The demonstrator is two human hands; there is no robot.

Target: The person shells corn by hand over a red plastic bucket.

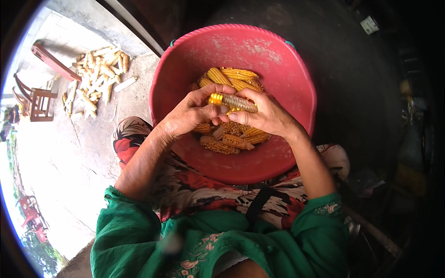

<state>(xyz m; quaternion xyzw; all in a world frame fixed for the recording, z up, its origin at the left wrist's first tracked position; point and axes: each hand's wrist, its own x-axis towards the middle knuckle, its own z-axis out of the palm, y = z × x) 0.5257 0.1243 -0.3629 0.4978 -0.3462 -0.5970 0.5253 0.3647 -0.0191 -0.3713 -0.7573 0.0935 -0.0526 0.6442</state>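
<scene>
Both my hands hold one ear of corn (240, 103) above a large red plastic tub (229, 170). Part of the cob's upper side is bare, while yellow kernels remain at its left end and along its lower edge. My left hand (198, 109) grips the left end, its thumb against the lower side. My right hand (266, 113) is round the right end, thumb below. Inside the tub, whole yellow ears (240, 73) lie beyond my hands. Partly shelled ears (219, 145) and loose kernels (236, 128) lie on the nearer side; my hands hide the middle.
A heap of pale corn cobs (100, 74) lies on the concrete floor at the left, beside a wooden chair (42, 104). A red motorcycle (33, 215) stands farther off. At the upper right is a small white container (369, 25). My knees flank the tub.
</scene>
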